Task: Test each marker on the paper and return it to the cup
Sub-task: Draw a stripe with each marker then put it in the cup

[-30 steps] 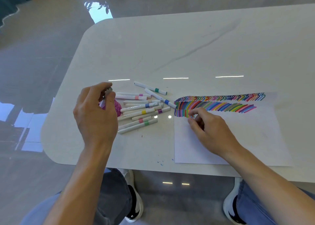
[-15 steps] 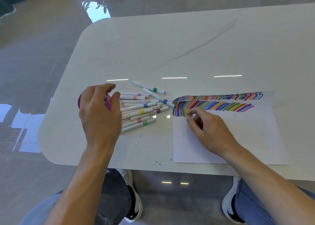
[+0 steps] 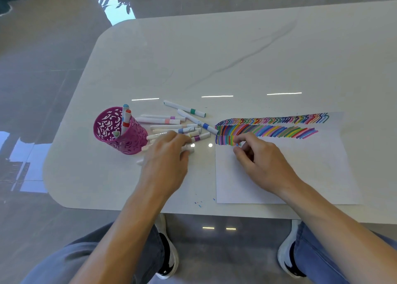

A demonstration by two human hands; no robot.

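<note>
Head view, left hand: our left hand (image 3: 166, 154) lies palm-down over the near edge of the loose markers (image 3: 171, 127) on the worktop (image 3: 236, 53); its fingers are curled on the pile, but we cannot tell whether the grip has closed on one.
Head view, right hand: our right hand (image 3: 257, 159) rests on the paper (image 3: 300, 172), grip narrow and pinched around something small and blue at the fingertips, just below the coloured strokes (image 3: 268, 129).
Head view, cup: the pink cup (image 3: 120, 133) stands upright just left of the pile, with a few markers already in it.
Key relation: we judge the markers' long axes run left-right, lying directly under and ahead of our left hand, which is the nearer one.
</note>
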